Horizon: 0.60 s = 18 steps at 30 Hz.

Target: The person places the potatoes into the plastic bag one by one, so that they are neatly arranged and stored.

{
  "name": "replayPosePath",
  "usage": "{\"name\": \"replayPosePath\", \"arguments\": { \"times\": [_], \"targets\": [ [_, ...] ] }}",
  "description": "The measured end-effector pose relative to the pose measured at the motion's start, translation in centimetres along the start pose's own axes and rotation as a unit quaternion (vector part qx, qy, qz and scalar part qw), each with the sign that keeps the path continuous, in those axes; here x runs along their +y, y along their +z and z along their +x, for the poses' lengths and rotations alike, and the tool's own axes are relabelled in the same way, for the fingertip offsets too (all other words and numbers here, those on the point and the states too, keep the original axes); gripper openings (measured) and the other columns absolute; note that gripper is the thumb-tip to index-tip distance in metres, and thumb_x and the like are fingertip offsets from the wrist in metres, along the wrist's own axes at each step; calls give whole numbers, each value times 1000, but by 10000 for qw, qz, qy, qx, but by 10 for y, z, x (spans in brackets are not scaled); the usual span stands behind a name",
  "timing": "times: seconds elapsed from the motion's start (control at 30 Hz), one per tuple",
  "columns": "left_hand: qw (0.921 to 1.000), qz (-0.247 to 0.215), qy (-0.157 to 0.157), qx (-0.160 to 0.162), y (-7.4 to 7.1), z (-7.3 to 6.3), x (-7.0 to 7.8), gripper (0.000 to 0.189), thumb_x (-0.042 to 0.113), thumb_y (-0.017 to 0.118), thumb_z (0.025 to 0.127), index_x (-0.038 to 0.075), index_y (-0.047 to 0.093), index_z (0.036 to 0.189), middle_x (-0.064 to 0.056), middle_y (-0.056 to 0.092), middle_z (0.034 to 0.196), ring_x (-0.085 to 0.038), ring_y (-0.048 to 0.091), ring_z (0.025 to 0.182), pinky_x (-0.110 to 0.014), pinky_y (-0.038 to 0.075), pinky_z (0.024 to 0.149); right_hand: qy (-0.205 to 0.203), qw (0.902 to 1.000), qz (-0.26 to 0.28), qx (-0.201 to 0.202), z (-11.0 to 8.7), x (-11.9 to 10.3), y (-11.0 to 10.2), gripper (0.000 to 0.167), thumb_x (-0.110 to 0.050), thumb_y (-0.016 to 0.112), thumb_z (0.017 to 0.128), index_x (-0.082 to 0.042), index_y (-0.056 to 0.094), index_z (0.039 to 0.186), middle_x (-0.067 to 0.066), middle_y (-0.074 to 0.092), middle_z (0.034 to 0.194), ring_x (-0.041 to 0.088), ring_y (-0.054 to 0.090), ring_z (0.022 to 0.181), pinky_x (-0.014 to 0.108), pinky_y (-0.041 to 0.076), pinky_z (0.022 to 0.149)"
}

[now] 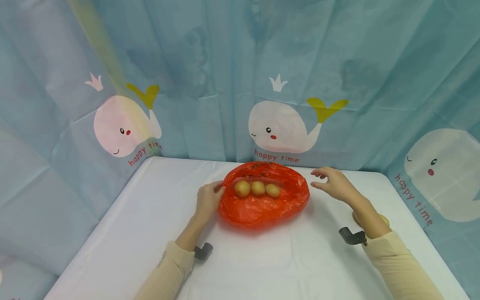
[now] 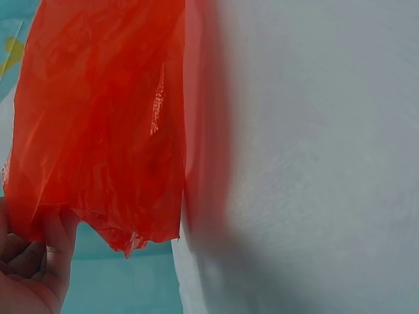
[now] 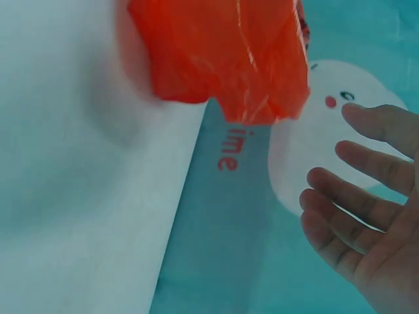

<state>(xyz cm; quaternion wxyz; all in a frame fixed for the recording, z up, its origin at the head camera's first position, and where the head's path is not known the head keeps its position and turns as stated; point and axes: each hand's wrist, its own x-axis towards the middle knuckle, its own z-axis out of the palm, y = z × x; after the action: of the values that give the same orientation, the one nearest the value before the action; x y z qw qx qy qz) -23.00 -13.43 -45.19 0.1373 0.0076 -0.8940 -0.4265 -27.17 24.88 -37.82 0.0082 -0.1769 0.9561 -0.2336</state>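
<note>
A red plastic bag [image 1: 258, 212] with dark print lies on the white table, its mouth spread wide. Three yellowish-brown potatoes [image 1: 257, 188] sit in a row inside it. My left hand [image 1: 208, 200] is at the bag's left side and pinches its edge; in the left wrist view, the red film [image 2: 105, 131] hides part of the fingertips. On the other side, my right hand [image 1: 335, 183] hovers just off the bag's right edge. Its fingers [image 3: 353, 203] are spread and loosely bent, with nothing in them, apart from the bag [image 3: 229, 59].
Under my right forearm, a yellowish round thing [image 1: 384, 220] shows on the table, mostly hidden by the arm. The white table [image 1: 262, 266] ends at a blue curtain [image 1: 210, 125] printed with whales. Dark wrist mounts [image 1: 352, 236] stick out from both wrists.
</note>
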Motion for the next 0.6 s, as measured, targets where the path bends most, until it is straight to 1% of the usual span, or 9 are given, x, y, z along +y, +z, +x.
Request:
{"name": "replayPosePath", "arguments": {
  "times": [0.2, 0.4, 0.6],
  "targets": [
    [10000, -33, -90, -19, 0, 1, 0, 32, 16, 64, 94, 4, 66, 124, -15, 70, 120, -30, 67, 111, -41, 56, 93, 37, 10000, -58, 26, -7, 13, -6, 40, -22, 67, 91, 2, 62, 123, 22, 64, 118, 39, 57, 109, 54, 54, 88],
    [10000, -49, -65, -42, 0, 1, -1, 33, 16, 65, 94, 4, 66, 125, -15, 70, 120, -31, 67, 112, -42, 56, 92, 120, 9999, -90, -13, -15, 23, -8, 41, -24, 67, 90, 3, 62, 121, 24, 64, 118, 40, 57, 107, 54, 54, 88],
    [9999, -54, -67, -71, 1, 0, -2, 33, 17, 64, 94, 4, 66, 125, -15, 70, 120, -31, 66, 113, -42, 56, 92, 332, 9992, -164, -137, -23, 32, -10, 45, -28, 67, 91, 4, 62, 121, 25, 64, 118, 40, 56, 107, 55, 53, 88]
  ]
}}
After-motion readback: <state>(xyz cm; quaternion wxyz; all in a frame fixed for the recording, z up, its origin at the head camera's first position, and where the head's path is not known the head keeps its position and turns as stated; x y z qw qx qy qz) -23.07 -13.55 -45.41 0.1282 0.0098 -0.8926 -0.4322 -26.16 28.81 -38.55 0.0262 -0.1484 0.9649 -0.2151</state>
